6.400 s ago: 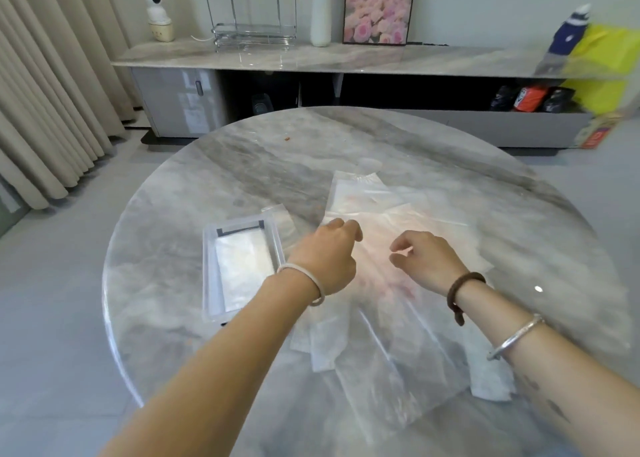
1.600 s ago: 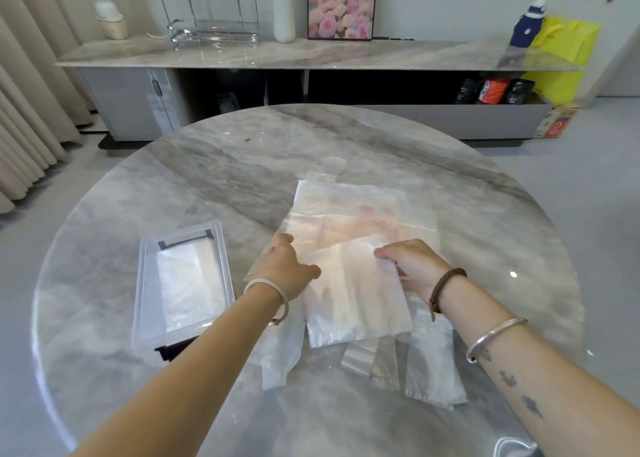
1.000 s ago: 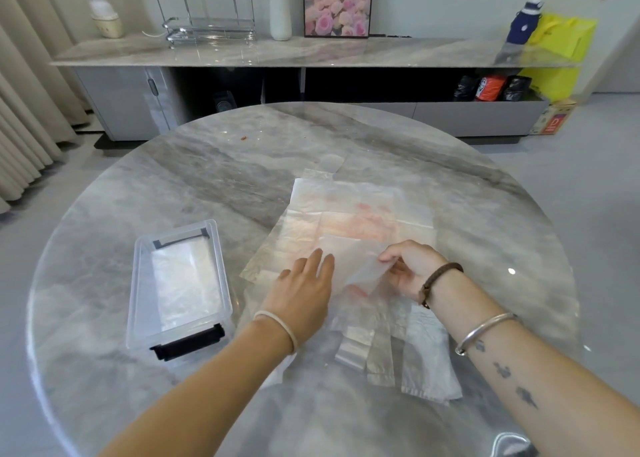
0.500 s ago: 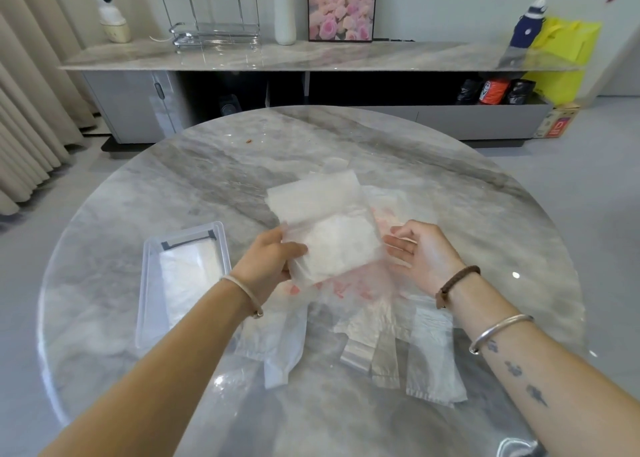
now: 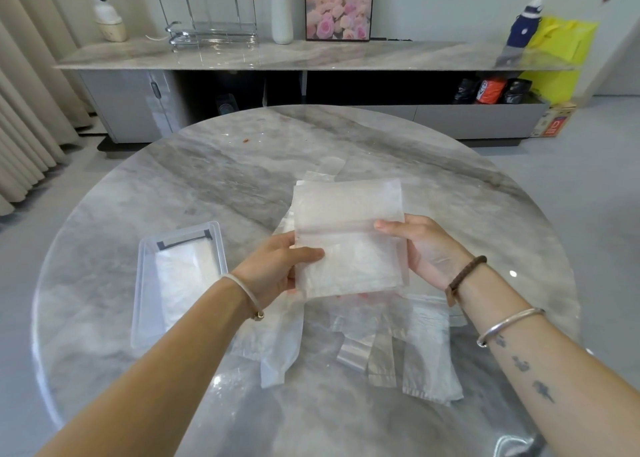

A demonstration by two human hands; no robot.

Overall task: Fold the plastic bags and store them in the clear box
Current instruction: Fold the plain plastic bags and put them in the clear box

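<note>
- Marble table [image 5: 207, 186], round, grey-veined and glossy, fills the near and middle ground.
- Curtains [image 5: 24, 110], beige and pleated, at the far left.
- Sideboard [image 5: 311, 55], low with a marble top, along the far wall. Left to right it carries a small white camera [image 5: 104, 10], a wire rack [image 5: 211, 34], a white vase [image 5: 281, 13], a picture of pink roses [image 5: 339, 5], a blue bottle [image 5: 526, 20] and a yellow bag [image 5: 561, 44].
- Clear box [image 5: 145, 301], rectangular and lidless, on the left of the table. One folded plastic bag [image 5: 183, 276] lies flat inside it.
- Left hand [image 5: 273, 269], just right of the box. The thumb lies across the near-left part of the held bag and the fingers curl underneath, pinching it. A pale bangle [image 5: 247, 294] is on the wrist.
- Held bag [image 5: 349, 242], translucent white and folded to a rough rectangle, is lifted clear of the table between both hands, its far edge tilted up.
- Right hand [image 5: 426, 249] grips the bag's right edge, thumb on the upper face and fingers behind. A brown braided band [image 5: 465, 273] and a silver bangle [image 5: 509, 321] are on the wrist.
- Loose bags [image 5: 429, 352], several and unfolded, overlap on the table under and near the hands, right of the box.
</note>
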